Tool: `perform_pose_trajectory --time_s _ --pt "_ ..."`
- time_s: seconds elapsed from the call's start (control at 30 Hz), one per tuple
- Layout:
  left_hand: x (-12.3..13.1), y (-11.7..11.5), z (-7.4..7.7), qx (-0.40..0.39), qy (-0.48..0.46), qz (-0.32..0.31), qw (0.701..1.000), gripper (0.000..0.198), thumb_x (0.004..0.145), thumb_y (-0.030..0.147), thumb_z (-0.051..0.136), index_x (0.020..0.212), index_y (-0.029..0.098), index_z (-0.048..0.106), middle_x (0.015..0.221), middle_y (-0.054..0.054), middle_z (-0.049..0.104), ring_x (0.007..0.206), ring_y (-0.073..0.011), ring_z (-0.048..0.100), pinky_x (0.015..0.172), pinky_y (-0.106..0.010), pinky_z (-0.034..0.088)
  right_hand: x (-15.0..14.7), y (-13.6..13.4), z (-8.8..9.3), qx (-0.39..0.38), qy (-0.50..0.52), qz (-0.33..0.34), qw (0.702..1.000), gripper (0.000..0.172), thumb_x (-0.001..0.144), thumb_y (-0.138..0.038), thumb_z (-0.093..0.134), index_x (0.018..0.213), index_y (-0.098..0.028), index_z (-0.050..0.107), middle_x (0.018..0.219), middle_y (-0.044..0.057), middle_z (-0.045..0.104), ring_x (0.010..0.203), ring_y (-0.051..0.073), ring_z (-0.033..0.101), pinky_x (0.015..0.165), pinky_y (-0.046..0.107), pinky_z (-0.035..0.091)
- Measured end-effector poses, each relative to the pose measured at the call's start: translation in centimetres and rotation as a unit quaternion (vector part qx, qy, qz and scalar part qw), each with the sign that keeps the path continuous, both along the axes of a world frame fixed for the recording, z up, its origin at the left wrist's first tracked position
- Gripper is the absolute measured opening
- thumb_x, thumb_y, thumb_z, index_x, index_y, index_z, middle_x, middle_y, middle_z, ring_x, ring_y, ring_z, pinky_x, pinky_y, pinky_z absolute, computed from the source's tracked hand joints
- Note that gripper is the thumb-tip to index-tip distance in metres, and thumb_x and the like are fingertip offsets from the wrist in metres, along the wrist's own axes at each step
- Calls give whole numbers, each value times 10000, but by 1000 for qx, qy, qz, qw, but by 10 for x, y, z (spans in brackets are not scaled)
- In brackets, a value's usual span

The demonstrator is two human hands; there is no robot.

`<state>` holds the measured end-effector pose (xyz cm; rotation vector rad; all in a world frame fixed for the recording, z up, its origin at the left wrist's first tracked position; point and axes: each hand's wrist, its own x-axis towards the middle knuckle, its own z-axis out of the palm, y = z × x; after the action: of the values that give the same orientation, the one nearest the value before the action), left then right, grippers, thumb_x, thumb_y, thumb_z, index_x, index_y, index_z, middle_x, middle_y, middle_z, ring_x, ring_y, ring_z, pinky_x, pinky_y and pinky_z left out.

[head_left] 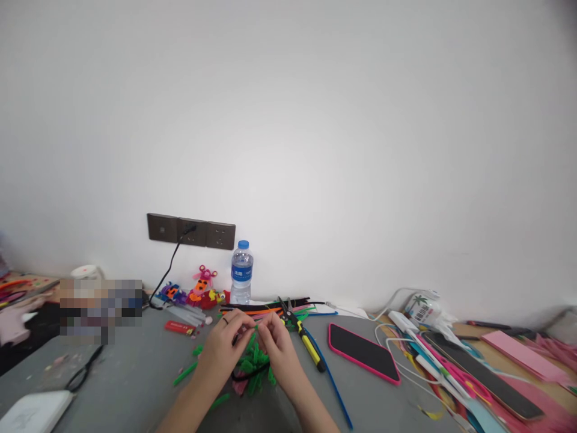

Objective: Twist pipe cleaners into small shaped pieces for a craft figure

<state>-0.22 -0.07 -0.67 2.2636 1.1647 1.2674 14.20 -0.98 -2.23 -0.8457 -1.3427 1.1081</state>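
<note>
My left hand and my right hand meet above the grey table, fingertips pinched close together. Between them shows a tiny bit of green pipe cleaner; most of it is hidden by the fingers. A dark ring is on my left hand. Below and between my wrists lies a pile of bent green pipe cleaners, with some pink and black among them. Just right of my right hand rest pliers with yellow and black handles, beside a long blue pipe cleaner.
Behind the hands stand a water bottle and small fuzzy figures. A red lighter-like object lies left. To the right are a pink-cased phone, white cables, pink scissors and craft sheets. A white box sits front left.
</note>
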Motion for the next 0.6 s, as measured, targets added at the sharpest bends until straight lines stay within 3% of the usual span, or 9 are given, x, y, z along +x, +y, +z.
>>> perform_pose_trajectory --time_s 0.6 --pt "0 -2 6 -4 0 -10 1000 136 861 178 492 863 233 617 854 -15 619 740 -172 601 655 -266 492 -2 -2 6 7 -22 -18 1000 345 855 -538 520 744 -219 453 624 -54 370 523 115 321 470 234 254"
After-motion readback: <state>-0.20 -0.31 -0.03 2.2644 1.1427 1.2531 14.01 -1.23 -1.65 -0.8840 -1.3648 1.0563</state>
